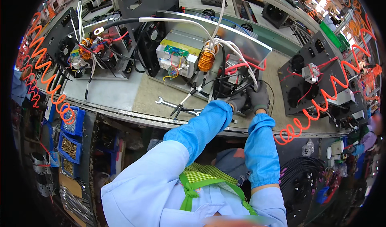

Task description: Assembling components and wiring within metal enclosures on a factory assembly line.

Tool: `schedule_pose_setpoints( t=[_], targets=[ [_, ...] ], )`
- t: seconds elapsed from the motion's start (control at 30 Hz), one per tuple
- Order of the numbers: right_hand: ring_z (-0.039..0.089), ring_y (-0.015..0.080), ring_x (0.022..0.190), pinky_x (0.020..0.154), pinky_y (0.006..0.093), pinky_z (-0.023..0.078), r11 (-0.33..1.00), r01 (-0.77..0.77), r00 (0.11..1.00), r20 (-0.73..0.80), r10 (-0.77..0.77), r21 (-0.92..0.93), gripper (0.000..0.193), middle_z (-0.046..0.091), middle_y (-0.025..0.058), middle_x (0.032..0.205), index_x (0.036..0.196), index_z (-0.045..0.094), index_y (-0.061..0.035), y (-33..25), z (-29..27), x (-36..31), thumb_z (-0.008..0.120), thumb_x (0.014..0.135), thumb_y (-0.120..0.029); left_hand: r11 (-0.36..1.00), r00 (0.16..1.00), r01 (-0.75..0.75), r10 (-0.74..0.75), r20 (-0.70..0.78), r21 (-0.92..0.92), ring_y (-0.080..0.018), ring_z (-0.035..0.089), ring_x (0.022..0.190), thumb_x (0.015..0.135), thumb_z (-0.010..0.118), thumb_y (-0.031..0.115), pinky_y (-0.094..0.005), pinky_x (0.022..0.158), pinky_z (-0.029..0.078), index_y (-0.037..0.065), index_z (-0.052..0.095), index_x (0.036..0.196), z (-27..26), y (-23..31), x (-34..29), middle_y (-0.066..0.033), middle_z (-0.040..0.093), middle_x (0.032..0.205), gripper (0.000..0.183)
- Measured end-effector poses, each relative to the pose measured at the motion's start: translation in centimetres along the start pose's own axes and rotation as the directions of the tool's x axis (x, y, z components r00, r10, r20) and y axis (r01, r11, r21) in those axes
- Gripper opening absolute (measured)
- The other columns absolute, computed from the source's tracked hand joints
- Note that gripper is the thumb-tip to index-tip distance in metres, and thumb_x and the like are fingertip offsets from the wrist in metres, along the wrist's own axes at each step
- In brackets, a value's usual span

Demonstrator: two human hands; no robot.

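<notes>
In front of me stands an open metal chassis (257, 46) with a copper-wound coil (206, 58), a small green circuit board (177, 51) and thick white cables (240, 52). Both my hands wear dark grey gloves and are close together at its front right corner. My left hand (238, 101) is curled in low among black wires, its fingertips hidden. Beside it my right hand (258, 98) is closed at the lower end of a white cable; what its fingers grip is hidden. An open-ended wrench (165, 102) lies on the bench to the left, partly under bundled cable ends.
Similar part-built units stand left (98, 58) and right (309, 74). Orange coiled hoses (44, 76) (317, 112) hang at both sides. Blue bins (70, 146) of small hardware sit below the bench edge (132, 120) at left. Black cables (301, 170) are bundled at lower right.
</notes>
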State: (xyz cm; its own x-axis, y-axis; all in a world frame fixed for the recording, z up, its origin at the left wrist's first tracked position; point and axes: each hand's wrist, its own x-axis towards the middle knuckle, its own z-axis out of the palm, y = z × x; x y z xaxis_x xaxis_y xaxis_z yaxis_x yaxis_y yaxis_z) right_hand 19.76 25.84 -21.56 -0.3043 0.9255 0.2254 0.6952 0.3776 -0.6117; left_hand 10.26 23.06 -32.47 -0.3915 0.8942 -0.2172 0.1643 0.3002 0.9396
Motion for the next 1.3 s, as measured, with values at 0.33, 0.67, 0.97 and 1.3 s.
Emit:
schedule_pose_setpoints(
  t=[0.33, 0.67, 0.97, 1.3],
  targets=[
    [0.046, 0.0380, 0.119, 0.098, 0.0412, 0.038, 0.999, -0.046, 0.997, 0.056, 0.046, -0.009, 0.081, 0.049, 0.0217, 0.129, 0.132, 0.041, -0.0019, -0.6, -1.0, -0.1, 0.072, 0.068, -0.042, 0.972, 0.966, -0.214, 0.225, -0.131, 0.096, -0.0342, 0.062, 0.093, 0.091, 0.044, 0.033, -0.0413, 0.079, 0.047, 0.008, 0.054, 0.119, -0.2, 1.0, -2.3, -0.0190, 0.063, 0.102, 0.038],
    [0.044, 0.0394, 0.121, 0.099, 0.0430, 0.037, 1.000, -0.015, 0.998, 0.060, 0.015, -0.004, 0.085, 0.047, 0.0228, 0.131, 0.134, 0.039, -0.0028, 0.7, 0.1, 0.4, 0.071, 0.069, -0.046, 0.966, 0.961, -0.235, 0.247, -0.126, 0.108, -0.0335, 0.059, 0.104, 0.091, 0.043, 0.030, -0.0393, 0.087, 0.046, 0.007, 0.050, 0.127, 0.2, 0.1, -1.4, -0.0199, 0.060, 0.114, 0.043],
    [0.046, 0.0388, 0.118, 0.098, 0.0430, 0.038, 1.000, 0.006, 0.998, 0.058, -0.005, -0.018, 0.086, 0.048, 0.0220, 0.129, 0.135, 0.039, -0.0073, -0.4, 0.7, 0.8, 0.070, 0.068, -0.050, 0.974, 0.996, -0.088, 0.090, -0.001, -0.208, -0.0222, 0.063, 0.078, 0.096, 0.036, 0.031, -0.0355, 0.066, 0.049, 0.003, 0.053, 0.117, -0.8, -1.1, 1.0, -0.0131, 0.064, 0.094, 0.038],
    [0.050, 0.0390, 0.113, 0.094, 0.0439, 0.040, 1.000, 0.006, 1.000, 0.010, -0.006, -0.002, 0.074, 0.052, 0.0233, 0.122, 0.128, 0.046, -0.0064, 1.2, 0.1, 0.5, 0.071, 0.068, -0.042, 0.926, 0.911, -0.351, 0.372, -0.177, 0.142, -0.0368, 0.062, 0.088, 0.090, 0.045, 0.023, -0.0423, 0.075, 0.050, 0.006, 0.054, 0.117, 0.1, 0.9, -1.9, -0.0228, 0.060, 0.108, 0.032]
  ],
)
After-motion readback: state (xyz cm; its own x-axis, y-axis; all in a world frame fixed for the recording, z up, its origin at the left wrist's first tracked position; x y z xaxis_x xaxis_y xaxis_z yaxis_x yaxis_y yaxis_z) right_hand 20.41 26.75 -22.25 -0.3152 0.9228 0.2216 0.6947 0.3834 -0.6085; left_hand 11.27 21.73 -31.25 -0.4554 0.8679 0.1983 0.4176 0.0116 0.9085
